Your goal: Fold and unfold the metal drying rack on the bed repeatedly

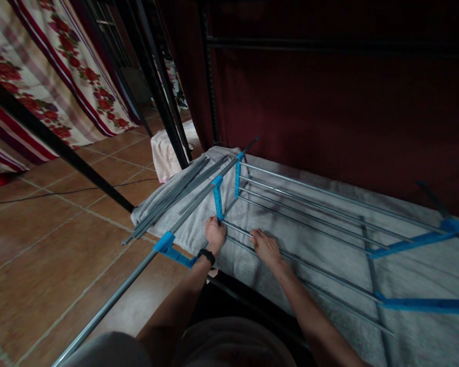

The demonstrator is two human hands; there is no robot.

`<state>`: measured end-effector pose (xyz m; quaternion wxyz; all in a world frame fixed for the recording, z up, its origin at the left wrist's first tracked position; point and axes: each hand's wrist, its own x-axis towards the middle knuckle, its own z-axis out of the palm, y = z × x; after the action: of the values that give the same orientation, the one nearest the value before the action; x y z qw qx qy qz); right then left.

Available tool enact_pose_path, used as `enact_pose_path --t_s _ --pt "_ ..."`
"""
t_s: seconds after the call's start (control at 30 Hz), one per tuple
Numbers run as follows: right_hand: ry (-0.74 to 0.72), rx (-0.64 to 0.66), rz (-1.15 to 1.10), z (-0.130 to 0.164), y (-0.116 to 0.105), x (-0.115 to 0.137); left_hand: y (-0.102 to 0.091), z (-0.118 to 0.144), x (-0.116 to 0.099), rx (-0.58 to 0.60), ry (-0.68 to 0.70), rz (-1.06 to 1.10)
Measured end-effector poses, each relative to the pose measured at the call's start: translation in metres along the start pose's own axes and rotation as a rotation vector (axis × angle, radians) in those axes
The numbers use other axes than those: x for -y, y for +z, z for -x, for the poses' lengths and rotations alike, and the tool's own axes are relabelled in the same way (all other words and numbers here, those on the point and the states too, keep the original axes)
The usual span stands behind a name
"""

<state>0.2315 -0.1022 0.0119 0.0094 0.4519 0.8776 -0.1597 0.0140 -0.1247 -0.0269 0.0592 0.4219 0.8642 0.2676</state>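
Observation:
A grey metal rack [309,204] with several parallel rods and blue plastic connectors lies on a grey towel-covered bed [405,265]. My left hand [215,232] is closed around the lower end of an upright blue connector [218,196] on the rack's left side. My right hand [265,246] grips a thin grey rod [309,265] just right of that connector. A black watch [206,255] sits on my left wrist. A long grey pole [137,270] with another blue connector [164,242] runs from the rack down to the lower left.
A bundle of loose grey rods [172,196] lies on the bed's left corner. Black metal bed-frame posts [164,102] rise at the left. A pink cloth [168,150] sits on the tiled floor [42,255]. Floral curtains [42,76] hang far left; a dark red wall [329,102] stands behind.

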Motion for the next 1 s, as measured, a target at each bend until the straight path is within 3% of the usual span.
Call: enact_pose_path --t_s 1.0 --pt "-0.005 -0.010 -0.092 -0.0049 0.0020 -0.0061 -0.0001 0.0035 -0.0013 -0.018 0.000 0.006"
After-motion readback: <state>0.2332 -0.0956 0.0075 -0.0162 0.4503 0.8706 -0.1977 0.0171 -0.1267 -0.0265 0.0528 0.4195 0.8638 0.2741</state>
